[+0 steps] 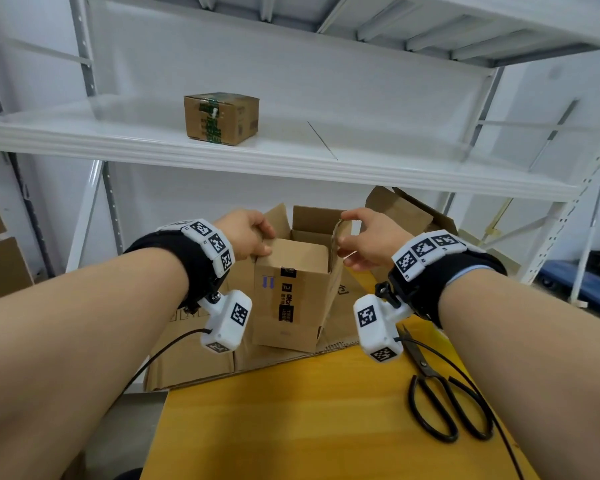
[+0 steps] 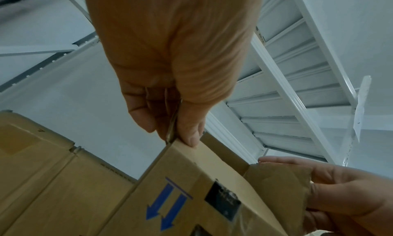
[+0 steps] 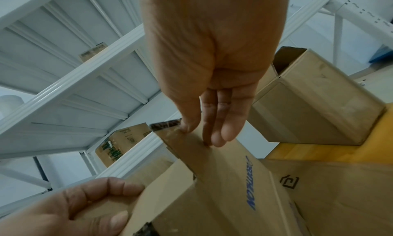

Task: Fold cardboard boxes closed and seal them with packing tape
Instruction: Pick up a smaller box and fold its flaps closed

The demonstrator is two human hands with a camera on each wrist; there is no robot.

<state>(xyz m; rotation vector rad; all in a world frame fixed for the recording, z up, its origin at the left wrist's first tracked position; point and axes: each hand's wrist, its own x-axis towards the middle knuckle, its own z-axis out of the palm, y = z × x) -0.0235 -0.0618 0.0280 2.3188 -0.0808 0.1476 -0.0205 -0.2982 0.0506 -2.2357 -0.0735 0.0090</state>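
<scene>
The open box (image 1: 293, 289) stands upright on flattened cardboard (image 1: 194, 355) at the far edge of the yellow bench (image 1: 291, 427), mouth up, long axis vertical. The left hand (image 1: 246, 233) pinches the left flap (image 2: 173, 127) between thumb and fingers; the right hand (image 1: 368, 242) pinches the right flap (image 1: 336, 240) — likely so both can fold inward together while steadying the box. The near flap already lies folded over the mouth; the far one stands up. Scissors (image 1: 444, 403) lie to the right — no tape is visible.
</scene>
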